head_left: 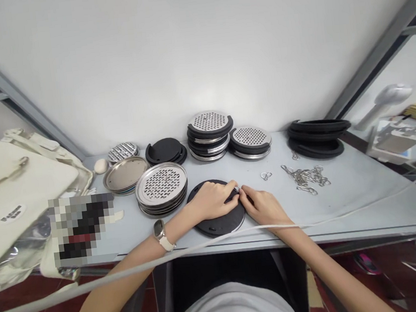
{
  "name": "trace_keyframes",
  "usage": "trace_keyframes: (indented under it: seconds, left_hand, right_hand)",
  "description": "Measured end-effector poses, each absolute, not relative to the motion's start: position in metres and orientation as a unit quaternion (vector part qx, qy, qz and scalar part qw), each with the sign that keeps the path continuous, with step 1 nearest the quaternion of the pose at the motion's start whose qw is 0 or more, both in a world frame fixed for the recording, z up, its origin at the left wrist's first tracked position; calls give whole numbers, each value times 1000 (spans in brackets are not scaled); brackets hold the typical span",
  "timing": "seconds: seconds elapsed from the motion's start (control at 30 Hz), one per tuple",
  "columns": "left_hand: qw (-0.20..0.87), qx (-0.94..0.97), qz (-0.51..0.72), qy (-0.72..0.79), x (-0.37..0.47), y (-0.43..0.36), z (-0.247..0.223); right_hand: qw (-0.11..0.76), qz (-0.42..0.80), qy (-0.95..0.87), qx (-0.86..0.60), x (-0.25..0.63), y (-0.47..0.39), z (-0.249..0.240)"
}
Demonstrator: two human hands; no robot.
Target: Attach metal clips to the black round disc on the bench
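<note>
Meeting at the black disc (221,223) — left hand (211,200) across it, right hand (268,207) alongside — fingers (247,191) pinched on a metal piece (236,189).

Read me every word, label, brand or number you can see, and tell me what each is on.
Label on the cream bag: two dark lines, too blurred to read surely; the lower may say "Bag".
Watch face: too small to read.
I can make out no other text.
</note>
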State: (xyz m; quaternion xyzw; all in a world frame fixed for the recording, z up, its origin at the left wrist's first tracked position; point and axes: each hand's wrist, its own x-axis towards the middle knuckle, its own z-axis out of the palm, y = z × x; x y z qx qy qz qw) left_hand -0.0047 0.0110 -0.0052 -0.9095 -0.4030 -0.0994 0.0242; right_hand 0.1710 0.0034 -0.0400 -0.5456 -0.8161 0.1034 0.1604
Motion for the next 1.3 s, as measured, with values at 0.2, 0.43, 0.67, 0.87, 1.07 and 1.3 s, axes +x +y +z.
trace_keyframes:
  seconds: [0.2, 0.43, 0.67, 0.87, 1.07, 1.3]
  left_hand:
    - [32, -916, -93, -389, -6, 11, -3]
    - [33, -910, -88, -404, -5, 10, -2]
    - [37, -907, -89, -411, -5, 11, -2]
    - [39, -912, -88, -399, -6, 10, -3]
    - [44, -917, -87, -387, -7, 11, -3]
    - [35, -917, -83, -388, -6, 11, -2]
  right_hand:
    - [166, 107, -815, -545, 171, 3, -40]
    - [169, 103, -814, -546, 172, 3, -40]
    - [174, 100, -816, -542, 171, 3, -40]
    - [178, 104, -815, -541, 172, 2, -40]
    - [174, 103, -816, -542, 172, 2, -41]
    - [170, 105, -815, -545, 171, 2, -40]
